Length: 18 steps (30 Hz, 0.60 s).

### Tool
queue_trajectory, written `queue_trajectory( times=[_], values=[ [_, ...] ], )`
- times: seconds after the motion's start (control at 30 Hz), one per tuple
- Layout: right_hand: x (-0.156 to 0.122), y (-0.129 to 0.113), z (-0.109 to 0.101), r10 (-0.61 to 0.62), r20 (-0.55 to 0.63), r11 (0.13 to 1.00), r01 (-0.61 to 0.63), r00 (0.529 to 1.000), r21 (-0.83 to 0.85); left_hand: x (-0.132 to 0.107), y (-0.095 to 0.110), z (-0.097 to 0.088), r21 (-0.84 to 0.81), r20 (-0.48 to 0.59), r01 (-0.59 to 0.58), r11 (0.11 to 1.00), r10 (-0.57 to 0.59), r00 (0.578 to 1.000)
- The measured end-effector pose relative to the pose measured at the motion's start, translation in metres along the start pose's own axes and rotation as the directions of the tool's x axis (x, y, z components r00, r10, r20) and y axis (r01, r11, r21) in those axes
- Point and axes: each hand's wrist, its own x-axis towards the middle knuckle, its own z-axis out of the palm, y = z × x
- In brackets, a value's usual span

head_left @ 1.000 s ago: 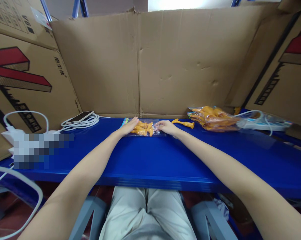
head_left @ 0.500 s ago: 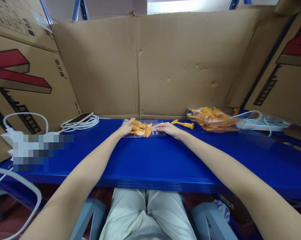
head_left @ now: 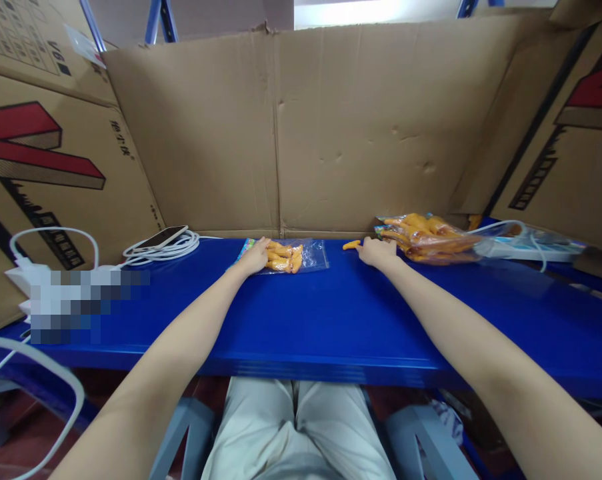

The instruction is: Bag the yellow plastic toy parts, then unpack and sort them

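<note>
The left hand [head_left: 255, 257] rests its fingers flat, released, on the clear plastic bag of orange pieces [head_left: 291, 256] on the blue counter [head_left: 301, 320]. The right hand [head_left: 379, 253] has its fingers curled over a loose orange plastic peg [head_left: 351, 245], though I cannot tell if they are gripping it.

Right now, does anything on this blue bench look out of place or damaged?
One orange piece lies loose, unbagged, partly under the right hand. The cardboard wall behind is dented, its top edge ragged.

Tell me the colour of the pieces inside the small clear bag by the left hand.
Orange-yellow pieces, clearest in the head view, beside the left hand.
</note>
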Motion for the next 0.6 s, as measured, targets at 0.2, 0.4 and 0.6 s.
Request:
queue_trajectory(
  times=[0.2,0.4,0.6],
  values=[
    [0.008,-0.008,-0.006,-0.19,0.128,0.898,0.119,0.974,0.424,-0.003,0.004,-0.002,0.097,0.011,0.027,0.995,-0.028,1.0],
    [0.003,-0.01,-0.001,-0.524,0.114,0.838,0.487,0.844,0.247,-0.006,0.01,-0.004,0.146,0.02,0.051,0.988,-0.055,0.998],
    [-0.005,-0.008,-0.006,-0.499,-0.021,0.861,0.493,0.866,-0.129,-0.004,0.005,-0.004,0.08,-0.039,0.125,0.989,-0.122,0.992]
  ],
)
